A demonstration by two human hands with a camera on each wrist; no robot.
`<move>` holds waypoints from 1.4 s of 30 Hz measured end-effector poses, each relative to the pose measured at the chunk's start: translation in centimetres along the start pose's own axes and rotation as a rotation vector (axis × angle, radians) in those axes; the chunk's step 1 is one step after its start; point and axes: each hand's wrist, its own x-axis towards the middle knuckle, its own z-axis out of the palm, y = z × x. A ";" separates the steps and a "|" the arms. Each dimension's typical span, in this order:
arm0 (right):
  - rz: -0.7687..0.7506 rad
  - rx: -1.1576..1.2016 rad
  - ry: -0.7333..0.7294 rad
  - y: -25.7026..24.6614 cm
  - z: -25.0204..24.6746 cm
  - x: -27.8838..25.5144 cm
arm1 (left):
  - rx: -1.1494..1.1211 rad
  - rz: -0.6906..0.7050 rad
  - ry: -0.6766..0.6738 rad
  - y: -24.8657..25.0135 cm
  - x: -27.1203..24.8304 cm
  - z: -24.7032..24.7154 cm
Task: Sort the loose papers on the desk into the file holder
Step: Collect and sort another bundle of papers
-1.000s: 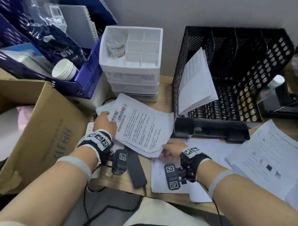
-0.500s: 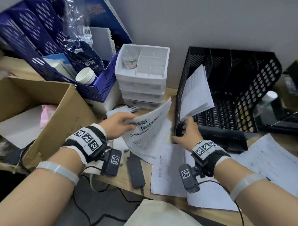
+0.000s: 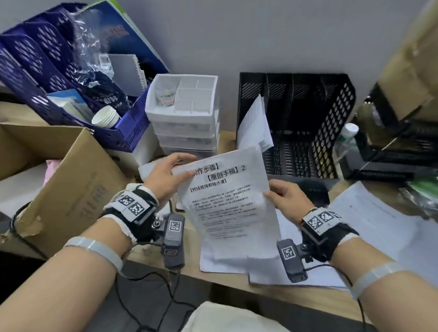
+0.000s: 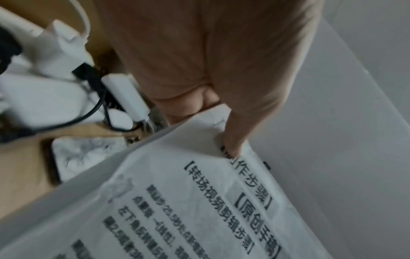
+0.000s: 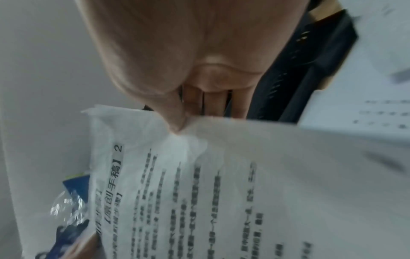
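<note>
currently a printed sheaf of papers (image 3: 229, 202) is being held up above the desk (image 3: 279, 297), just in front of the black file holder (image 3: 296, 128); its top left corner is being pinched by the left hand (image 3: 168, 177), thumb on the printed face, and its right edge is being pinched by the right hand (image 3: 286, 198), thumb in front, fingers behind. more loose sheets (image 3: 379, 234) are being left lying on the desk, and a few pages (image 3: 253, 125) are being kept in the holder's leftmost slot
</note>
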 end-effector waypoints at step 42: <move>1.183 -0.483 0.388 9.5 15.0 -7.8 | 0.295 -0.144 0.065 -8.1 5.4 -4.8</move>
